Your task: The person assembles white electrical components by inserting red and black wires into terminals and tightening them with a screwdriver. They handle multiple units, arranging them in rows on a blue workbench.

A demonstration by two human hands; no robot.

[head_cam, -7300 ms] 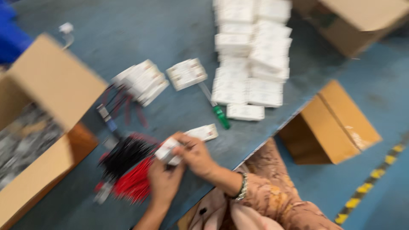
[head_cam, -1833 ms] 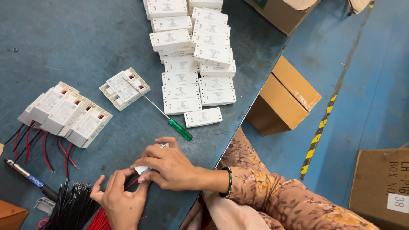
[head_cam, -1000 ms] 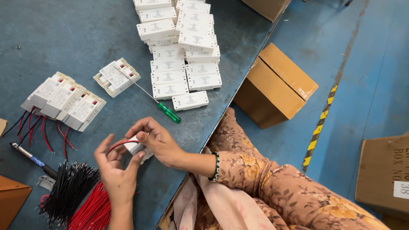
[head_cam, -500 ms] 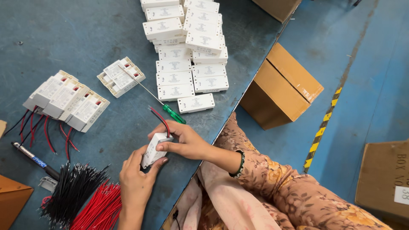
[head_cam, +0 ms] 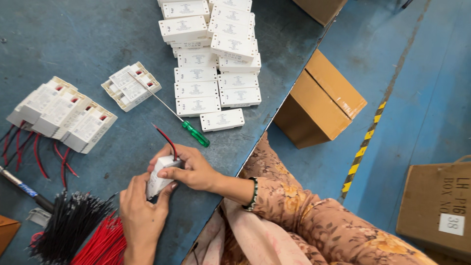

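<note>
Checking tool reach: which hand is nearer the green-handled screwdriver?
Right. The right hand lies just below the screwdriver; the left hand sits farther down-left, under the white module.
</note>
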